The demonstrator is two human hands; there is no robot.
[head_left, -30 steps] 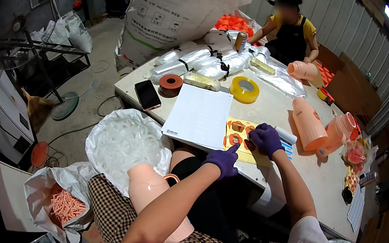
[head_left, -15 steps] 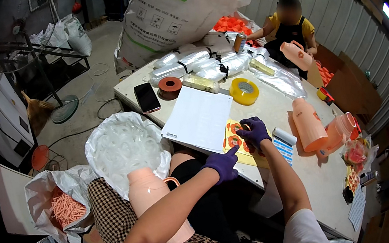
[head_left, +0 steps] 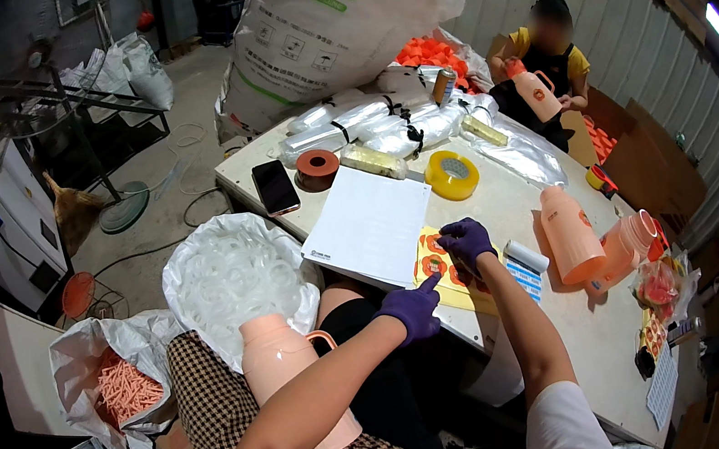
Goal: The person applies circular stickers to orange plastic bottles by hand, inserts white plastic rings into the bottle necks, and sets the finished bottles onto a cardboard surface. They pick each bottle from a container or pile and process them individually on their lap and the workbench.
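Observation:
A yellow sheet of round orange stickers (head_left: pixel 435 266) lies at the table's near edge, partly beneath a stack of white paper (head_left: pixel 369 223). My left hand (head_left: pixel 410 311), in a purple glove, reaches to its near edge, index finger stretched onto it and the other fingers curled. Over the sheet's far part is my right hand (head_left: pixel 468 240), also purple-gloved, its fingertips drawn together at a sticker; whatever is between them is hidden. A pink flask shell with a handle (head_left: pixel 277 360) rests on my lap, partly covered by my left forearm.
Yellow tape (head_left: pixel 451 176), a brown roll (head_left: pixel 317 170), a phone (head_left: pixel 275 188) and wrapped plastic bundles lie on the table. Pink flask shells (head_left: pixel 571 236) are at right. A sack of clear rings (head_left: pixel 237 269) stands left. Across the table, a co-worker holds a flask (head_left: pixel 536 91).
My right hand's fingertips have drawn together and shifted slightly over the sheet. My left hand stays nearly in place. The co-worker has tilted the flask more upright and moved it left.

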